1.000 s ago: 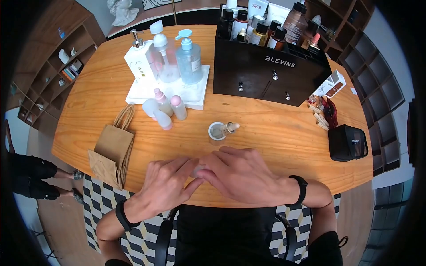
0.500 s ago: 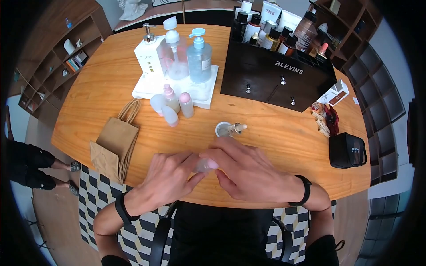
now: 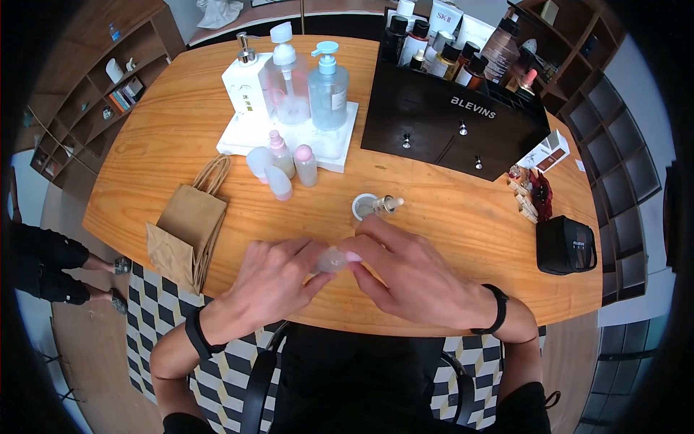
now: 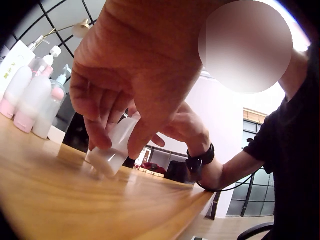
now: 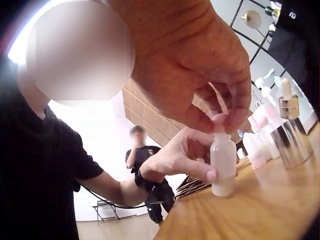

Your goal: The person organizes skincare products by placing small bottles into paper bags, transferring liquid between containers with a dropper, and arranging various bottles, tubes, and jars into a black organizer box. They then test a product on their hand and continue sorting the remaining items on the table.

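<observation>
bottle (image 3: pixel 332 261): small frosted one, lower centre of the frame
left hand (image 3: pixel 271 281): pinching its body, prob to steady it
right hand (image 3: pixel 408 278): pinching the pink cap (image 5: pixel 218 122), maybe for turning it
dropper bottle (image 3: pixel 387 205): mid-frame, handy i guess
tray (image 3: pixel 332 153): upper left, pump bottles (image 3: pixel 329 100) grouped, likely for tidiness

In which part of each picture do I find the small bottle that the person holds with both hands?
Head: the small bottle is just below centre, between the left hand and the right hand.
Left wrist: the small bottle is left of centre, below the middle.
Right wrist: the small bottle is right of centre, under the right hand.
Shared landmark: the pink-and-white bottles, upper left, far left and right side, in that order.
</observation>
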### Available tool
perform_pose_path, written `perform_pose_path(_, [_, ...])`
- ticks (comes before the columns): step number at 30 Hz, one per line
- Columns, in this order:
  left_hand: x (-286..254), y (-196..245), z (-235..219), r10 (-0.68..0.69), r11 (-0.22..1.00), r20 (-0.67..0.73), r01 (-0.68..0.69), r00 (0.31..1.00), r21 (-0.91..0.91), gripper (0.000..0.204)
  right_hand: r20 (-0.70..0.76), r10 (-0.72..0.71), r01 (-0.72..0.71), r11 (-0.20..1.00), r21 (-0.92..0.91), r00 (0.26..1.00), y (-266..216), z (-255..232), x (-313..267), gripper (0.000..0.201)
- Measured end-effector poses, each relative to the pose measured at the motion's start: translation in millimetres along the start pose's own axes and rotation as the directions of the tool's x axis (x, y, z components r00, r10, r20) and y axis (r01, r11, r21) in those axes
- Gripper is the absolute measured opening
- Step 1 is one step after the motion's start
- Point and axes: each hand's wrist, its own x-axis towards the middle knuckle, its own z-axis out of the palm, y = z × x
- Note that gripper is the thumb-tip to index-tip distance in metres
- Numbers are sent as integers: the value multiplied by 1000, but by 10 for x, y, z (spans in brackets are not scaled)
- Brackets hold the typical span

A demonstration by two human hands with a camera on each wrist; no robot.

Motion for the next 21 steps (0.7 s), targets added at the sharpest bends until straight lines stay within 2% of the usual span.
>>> perform_pose_path(3, [-12, -52, -13, -14, 1000, 6, 13, 1000, 18, 33, -57, -56, 55, 998, -26, 997, -45, -73, -16, 23])
perform_pose_path(5, [-16, -74, -43, -57, 998, -26, 56, 998, -10, 33, 72, 89, -80, 989, -123, 993, -68, -138, -45, 26])
perform_pose_path(6, [-15, -92, -59, -57, 998, -25, 57, 998, -9, 33, 71, 89, -80, 989, -121, 993, -42, -141, -68, 26])
perform_pose_path(8, [2, -124, -89, -85, 996, -67, 85, 994, -5, 33, 248, 110, -32, 953, -300, 963, 46, -111, -118, 27])
perform_pose_path(9, [13, -134, -102, -81, 997, -65, 81, 995, -4, 33, 243, 113, -36, 953, -300, 963, 80, -76, -121, 27])
perform_pose_path(11, [37, -147, -124, -114, 993, -60, 116, 992, 19, 34, 282, 131, 5, 901, -434, 950, 138, 1, -118, 25])
perform_pose_path(15, [87, -156, -146, -122, 991, -46, 125, 991, 51, 35, 241, 116, 11, 883, -469, 964, 180, 18, -135, 22])
perform_pose_path(18, [120, -132, -171, -122, 992, -71, 124, 990, 27, 35, 164, 157, -85, 923, -375, 974, 93, -195, -85, 16])
perform_pose_path(20, [139, -108, -208, -164, 985, -37, 166, 986, 42, 35, -73, 155, -168, 957, -236, 985, 56, -363, -42, 17])
perform_pose_path(21, [145, -105, -210, -159, 986, -35, 161, 987, 45, 35, -79, 158, -172, 957, -235, 984, 100, -393, -16, 17])
